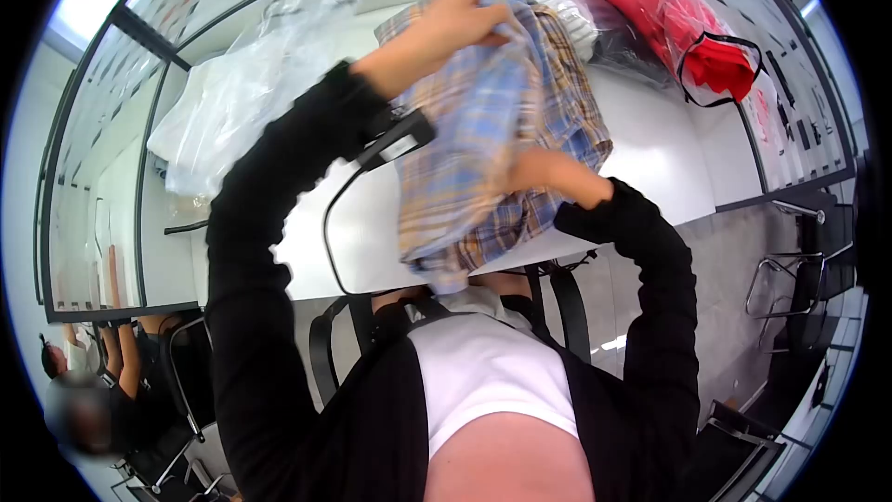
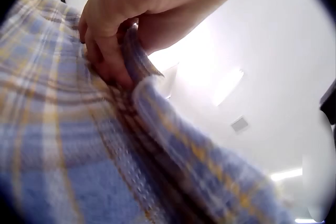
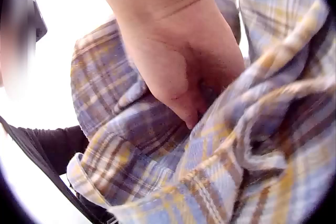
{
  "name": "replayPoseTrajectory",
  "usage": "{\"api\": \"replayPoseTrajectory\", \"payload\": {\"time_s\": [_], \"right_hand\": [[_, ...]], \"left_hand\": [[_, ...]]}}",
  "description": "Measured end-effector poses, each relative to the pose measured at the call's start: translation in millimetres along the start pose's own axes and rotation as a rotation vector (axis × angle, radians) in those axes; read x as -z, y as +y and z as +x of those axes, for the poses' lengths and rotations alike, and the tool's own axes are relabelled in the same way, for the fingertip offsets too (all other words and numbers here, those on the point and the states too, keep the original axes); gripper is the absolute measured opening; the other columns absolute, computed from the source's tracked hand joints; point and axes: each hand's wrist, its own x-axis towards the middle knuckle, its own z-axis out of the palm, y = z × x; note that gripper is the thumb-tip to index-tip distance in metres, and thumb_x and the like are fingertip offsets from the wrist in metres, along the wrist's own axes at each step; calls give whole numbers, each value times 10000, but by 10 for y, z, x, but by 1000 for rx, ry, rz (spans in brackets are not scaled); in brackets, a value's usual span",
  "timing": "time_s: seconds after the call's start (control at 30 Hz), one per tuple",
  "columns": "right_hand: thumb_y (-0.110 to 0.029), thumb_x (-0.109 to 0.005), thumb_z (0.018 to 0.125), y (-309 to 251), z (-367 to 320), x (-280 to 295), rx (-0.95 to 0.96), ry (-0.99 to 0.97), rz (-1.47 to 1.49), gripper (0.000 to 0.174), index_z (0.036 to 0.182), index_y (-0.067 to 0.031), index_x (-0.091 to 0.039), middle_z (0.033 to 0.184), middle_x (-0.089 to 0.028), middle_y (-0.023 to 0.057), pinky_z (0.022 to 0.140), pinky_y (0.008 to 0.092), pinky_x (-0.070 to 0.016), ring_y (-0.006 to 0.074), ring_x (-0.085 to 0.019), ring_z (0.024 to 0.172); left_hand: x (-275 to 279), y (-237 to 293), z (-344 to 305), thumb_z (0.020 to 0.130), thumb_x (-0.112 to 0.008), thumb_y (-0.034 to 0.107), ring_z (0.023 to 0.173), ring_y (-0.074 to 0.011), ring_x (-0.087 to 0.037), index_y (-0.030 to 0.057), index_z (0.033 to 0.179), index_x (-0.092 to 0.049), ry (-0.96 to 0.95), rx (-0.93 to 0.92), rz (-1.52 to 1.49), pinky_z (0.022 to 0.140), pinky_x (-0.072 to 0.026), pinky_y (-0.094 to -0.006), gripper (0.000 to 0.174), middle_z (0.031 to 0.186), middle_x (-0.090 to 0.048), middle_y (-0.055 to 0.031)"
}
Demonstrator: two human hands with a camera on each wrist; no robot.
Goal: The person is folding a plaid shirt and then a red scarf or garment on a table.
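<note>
A blue, tan and white plaid shirt [image 1: 465, 139] is lifted over the white table, partly blurred. My left hand [image 1: 455, 23] holds it up by its far end. In the left wrist view, the fingers and thumb of the left hand [image 2: 126, 29] pinch a stitched edge of the cloth. Lower down, my right hand [image 1: 544, 172] reaches in among the folds from the right. In the right wrist view, the thumb of the right hand [image 3: 184, 77] bends against the bunched plaid cloth, which hides the other fingertips.
Clear plastic bags [image 1: 251, 93] lie at the table's left. At the back right are a white striped bundle [image 1: 555, 9] and a red item in clear plastic [image 1: 664, 9]. A cable [image 1: 327, 223] runs from the left wrist camera. Another person [image 1: 93, 409] is at the lower left.
</note>
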Motion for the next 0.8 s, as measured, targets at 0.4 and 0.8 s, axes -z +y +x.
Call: {"api": "replayPoseTrajectory", "payload": {"time_s": [0.4, 0.8], "right_hand": [[-40, -585, 766, 428, -1541, 380, -284, 887, -180, 380, 1136, -81, -511, 1181, -507, 78, 910, 355, -408, 218, -509, 1075], [48, -543, 671, 981, -955, 258, 91, 339, -587, 447, 1099, -66, -484, 1364, -375, 48, 1014, 396, -329, 263, -374, 1241]], "left_hand": [[326, -263, -381, 792, -511, 28, 1113, -233, -489, 79, 1056, -533, -402, -367, 606, 926, -407, -335, 270, 1202, -488, -77], [236, -954, -1261, 571, -758, 156, 1294, -312, -263, 126, 1297, -386, -598, -494, 1150, 1041, -189, -538, 816, 1407, -262, -133]]}}
